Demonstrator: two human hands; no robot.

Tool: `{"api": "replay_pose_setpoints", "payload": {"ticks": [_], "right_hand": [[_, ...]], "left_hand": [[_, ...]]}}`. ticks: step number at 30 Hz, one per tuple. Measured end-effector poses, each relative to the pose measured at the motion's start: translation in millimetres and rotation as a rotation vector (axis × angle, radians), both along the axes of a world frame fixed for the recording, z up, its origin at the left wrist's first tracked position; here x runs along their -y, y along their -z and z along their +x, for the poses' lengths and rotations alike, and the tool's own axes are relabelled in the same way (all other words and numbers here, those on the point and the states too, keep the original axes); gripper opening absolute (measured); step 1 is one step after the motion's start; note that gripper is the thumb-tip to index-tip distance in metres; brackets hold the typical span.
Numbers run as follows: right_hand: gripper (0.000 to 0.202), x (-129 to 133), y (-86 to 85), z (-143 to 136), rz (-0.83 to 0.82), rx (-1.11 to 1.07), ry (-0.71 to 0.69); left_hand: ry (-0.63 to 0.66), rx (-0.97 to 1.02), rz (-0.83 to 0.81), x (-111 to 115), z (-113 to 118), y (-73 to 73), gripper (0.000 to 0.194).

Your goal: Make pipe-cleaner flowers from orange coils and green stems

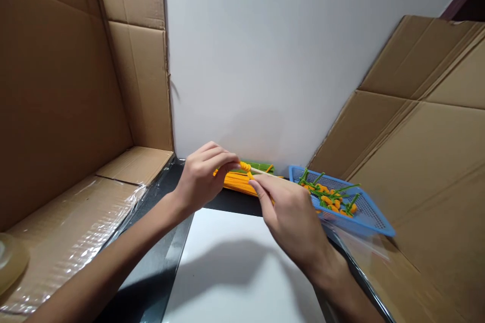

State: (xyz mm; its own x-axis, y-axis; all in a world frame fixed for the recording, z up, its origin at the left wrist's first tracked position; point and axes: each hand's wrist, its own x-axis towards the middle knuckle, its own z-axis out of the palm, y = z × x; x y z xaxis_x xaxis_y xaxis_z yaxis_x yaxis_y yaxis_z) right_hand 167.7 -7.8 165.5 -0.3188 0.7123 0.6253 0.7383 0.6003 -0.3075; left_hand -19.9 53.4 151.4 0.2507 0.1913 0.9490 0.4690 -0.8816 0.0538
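1. Nearest, a plain white board point(242, 303) lies flat on the black surface point(235, 202), beneath the forearms; it probably gives a pale, clean backdrop for fine work.
2. At the near left edge, a round, translucent object point(13, 265), perhaps a roll of packing tape, is cut off by the view. It sits beside clear plastic film point(91, 242) covering cardboard.
3. The right hand point(291, 207) is above the far right part of the board. Its grip is closed to a pinch, thumb against forefinger, on the tail of a yellow-orange chenille stem point(245, 166), likely to keep the winding taut.
4. The left hand point(206, 174) has its grip closed, fingertips at the coiled end of that stem, seemingly to steady it; whether they press the coil or the stick within is hidden.
5. The coil wraps around a pale thin stick point(261, 172) held aloft between both hands, which apparently acts as a core.
6. Beyond the hands, loose orange chenille stems point(240, 184) lie in a bundle, with green stems point(261, 167) just behind, probably within easy reach.
7. Far right, a blue mesh basket point(371, 212) holds orange curls with green stalks point(333, 199), kept together off the board.
8. Farthest, a white wall point(265, 60) stands between left cardboard point(136, 70) and right cardboard point(424, 161). No brand, label or writing is legible.
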Motion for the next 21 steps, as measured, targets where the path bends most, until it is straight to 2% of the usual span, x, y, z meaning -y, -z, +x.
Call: {"api": "replay_pose_setpoints", "payload": {"ticks": [2, 3, 5, 8, 10, 12, 14, 16, 18, 19, 21], "right_hand": [[0.026, 0.3, -7.8, 13.5, 0.114, 0.085, 0.032], [0.024, -0.9, -12.1, 20.7, 0.129, 0.096, 0.003], [0.022, -6.2, -19.3, 33.8, 0.021, 0.041, -0.138], [0.027, -18.6, -21.8, 42.9, -0.311, -0.176, -0.426], [0.034, -24.3, -17.2, 38.4, -0.433, -0.320, -0.490], [0.038, -23.8, -10.1, 26.3, -0.471, -0.396, -0.442], [0.037, -17.2, -3.5, 11.5, -0.515, -0.355, -0.369], [0.034, -8.8, 0.5, 0.6, -0.426, -0.185, -0.253], [0.031, -3.9, 0.8, -0.9, -0.244, -0.009, -0.091], [0.030, -3.7, -0.5, 2.4, -0.152, 0.071, -0.023], [0.028, -8.1, -5.4, 15.7, -0.018, 0.173, 0.042]], "left_hand": [[0.064, -0.192, -0.014, 2.5, -6.8, -7.8, 0.013], [0.117, -0.273, -0.038, 5.6, -10.0, -12.8, 0.016], [0.219, -0.307, -0.110, 14.2, -13.6, -22.4, 0.014], [0.389, -0.131, -0.235, 25.7, -9.0, -26.6, 0.005], [0.448, 0.076, -0.317, 26.9, -0.9, -19.4, 0.003], [0.418, 0.291, -0.392, 20.3, 6.5, -6.7, 0.005], [0.279, 0.436, -0.425, 7.9, 9.2, 6.4, 0.008], [0.104, 0.468, -0.335, -5.7, 6.0, 14.6, 0.005], [-0.012, 0.269, -0.156, -15.0, -0.9, 15.1, 0.007], [-0.014, 0.131, -0.092, -16.8, -4.7, 12.3, 0.010], [0.050, -0.136, -0.081, -13.9, -11.2, 2.3, 0.017]]}}
